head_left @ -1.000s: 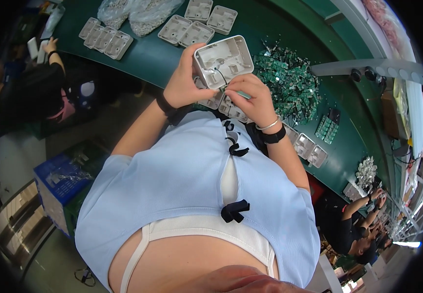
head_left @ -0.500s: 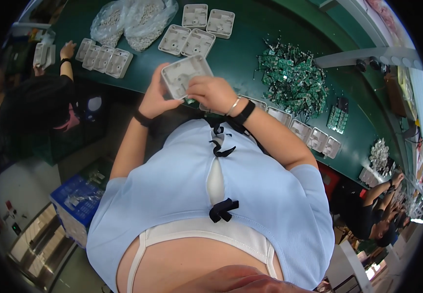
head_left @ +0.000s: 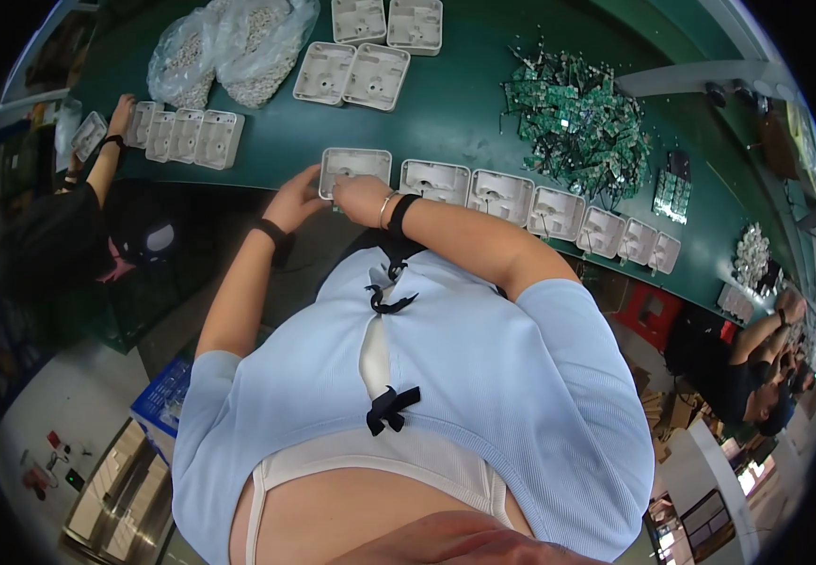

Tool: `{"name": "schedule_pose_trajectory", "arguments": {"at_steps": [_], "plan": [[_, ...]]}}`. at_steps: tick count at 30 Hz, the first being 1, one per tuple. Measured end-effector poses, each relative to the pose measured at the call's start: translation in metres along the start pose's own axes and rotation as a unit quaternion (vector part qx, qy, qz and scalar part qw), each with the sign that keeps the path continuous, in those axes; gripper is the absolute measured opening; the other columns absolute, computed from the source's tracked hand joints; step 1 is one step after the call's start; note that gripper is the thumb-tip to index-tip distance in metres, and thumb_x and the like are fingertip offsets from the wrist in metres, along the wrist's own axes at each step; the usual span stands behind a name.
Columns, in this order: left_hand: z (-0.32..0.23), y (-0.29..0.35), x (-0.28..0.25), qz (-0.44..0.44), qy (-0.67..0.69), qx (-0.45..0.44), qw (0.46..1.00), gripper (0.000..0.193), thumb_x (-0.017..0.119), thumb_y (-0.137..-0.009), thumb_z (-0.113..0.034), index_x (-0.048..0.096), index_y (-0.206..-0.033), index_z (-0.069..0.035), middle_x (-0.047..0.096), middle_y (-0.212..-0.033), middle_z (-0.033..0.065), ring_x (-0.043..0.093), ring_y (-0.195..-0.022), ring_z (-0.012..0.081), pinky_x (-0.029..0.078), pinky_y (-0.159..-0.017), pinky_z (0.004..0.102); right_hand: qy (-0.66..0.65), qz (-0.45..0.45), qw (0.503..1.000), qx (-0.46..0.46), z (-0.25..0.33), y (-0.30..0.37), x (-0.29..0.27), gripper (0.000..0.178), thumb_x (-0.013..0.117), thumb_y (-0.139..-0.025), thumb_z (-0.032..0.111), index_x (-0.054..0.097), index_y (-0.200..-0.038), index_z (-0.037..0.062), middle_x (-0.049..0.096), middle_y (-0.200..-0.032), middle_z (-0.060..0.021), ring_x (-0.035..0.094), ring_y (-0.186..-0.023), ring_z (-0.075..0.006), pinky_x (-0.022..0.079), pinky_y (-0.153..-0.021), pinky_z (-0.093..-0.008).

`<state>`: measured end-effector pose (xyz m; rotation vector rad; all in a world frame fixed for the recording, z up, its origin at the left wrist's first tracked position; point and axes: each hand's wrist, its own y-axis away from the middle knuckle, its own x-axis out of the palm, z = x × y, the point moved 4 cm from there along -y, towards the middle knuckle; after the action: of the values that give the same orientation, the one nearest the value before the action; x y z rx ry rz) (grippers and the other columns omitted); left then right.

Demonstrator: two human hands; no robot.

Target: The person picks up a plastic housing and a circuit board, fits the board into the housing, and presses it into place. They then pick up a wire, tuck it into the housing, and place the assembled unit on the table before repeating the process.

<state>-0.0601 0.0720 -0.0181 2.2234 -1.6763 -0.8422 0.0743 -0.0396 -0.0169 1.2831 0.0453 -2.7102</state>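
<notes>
A light grey, open-topped plastic box [head_left: 359, 162] is at the near edge of the green table, its inside facing up. My left hand [head_left: 296, 201] is closed round its left side, thumb toward the near wall. Against the near wall, my right hand [head_left: 363, 201] has its fingers curled together; whatever they pinch is hidden. A small green bit shows just under those fingers. To the right of this box, similar grey boxes [head_left: 435, 179] run in a row along the table edge, several with dark wires in them.
Farther back lie a heap of green circuit boards [head_left: 573, 127], clear bags of small pale parts [head_left: 256, 61] and a group of grey boxes [head_left: 375, 75]. Boards lie in a small stack [head_left: 672, 196] at right. A co-worker's arm [head_left: 107, 160] reaches beside more boxes [head_left: 218, 139] at left.
The grey box has come down from a tilted, raised position to the table edge, beside the row. Both hands moved with it; my right fingers shifted from inside it to its near wall.
</notes>
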Motion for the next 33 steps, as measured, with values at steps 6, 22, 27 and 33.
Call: {"name": "schedule_pose_trajectory", "arguments": {"at_steps": [6, 22, 27, 33], "plan": [[-0.017, -0.009, 0.018, -0.061, -0.108, 0.042, 0.991, 0.058, 0.072, -0.086, -0.001, 0.051, -0.140, -0.001, 0.060, -0.130, 0.0185, 0.068, -0.105, 0.0273, 0.057, -0.090, 0.0367, -0.076, 0.079, 0.989, 0.099, -0.024, 0.001, 0.007, 0.018, 0.069, -0.086, 0.018, 0.074, -0.097, 0.0044, 0.071, -0.101, -0.0185, 0.069, -0.093, -0.0378, 0.055, -0.082, -0.0464], [-0.071, -0.037, 0.073, -0.089, -0.204, 0.073, 0.972, 0.032, 0.072, -0.090, -0.023, 0.068, -0.112, 0.000, 0.071, -0.104, 0.0178, 0.070, -0.090, 0.0329, 0.056, -0.079, 0.0411, -0.279, -0.298, 0.788, 0.461, -0.144, 0.297, -0.154, 0.030, 0.075, -0.092, 0.028, 0.072, -0.105, 0.0022, 0.069, -0.086, -0.0064, 0.065, -0.077, -0.0140, 0.055, -0.072, -0.0319], [-0.086, -0.063, 0.100, -0.014, -0.365, -0.010, 0.931, 0.040, 0.070, -0.089, -0.041, 0.072, -0.097, -0.002, 0.074, -0.084, 0.0157, 0.071, -0.082, 0.0365, 0.056, -0.075, 0.0463, 0.099, -0.396, 0.701, 0.585, -0.156, 0.437, -0.127, 0.057, 0.082, -0.083, 0.042, 0.068, -0.118, -0.0007, 0.068, -0.112, -0.0198, 0.067, -0.102, -0.0311, 0.054, -0.089, -0.0433], [-0.092, -0.070, 0.115, -0.011, -0.420, -0.061, 0.905, 0.037, 0.071, -0.086, -0.042, 0.072, -0.089, -0.005, 0.073, -0.092, 0.0199, 0.069, -0.089, 0.0404, 0.053, -0.081, 0.0499, 0.108, -0.336, 0.615, 0.705, -0.166, 0.522, -0.136, 0.104, 0.089, -0.065, 0.059, 0.049, -0.143, 0.0023, 0.046, -0.144, -0.0302, 0.046, -0.133, -0.0441, 0.042, -0.108, -0.0522]]}}
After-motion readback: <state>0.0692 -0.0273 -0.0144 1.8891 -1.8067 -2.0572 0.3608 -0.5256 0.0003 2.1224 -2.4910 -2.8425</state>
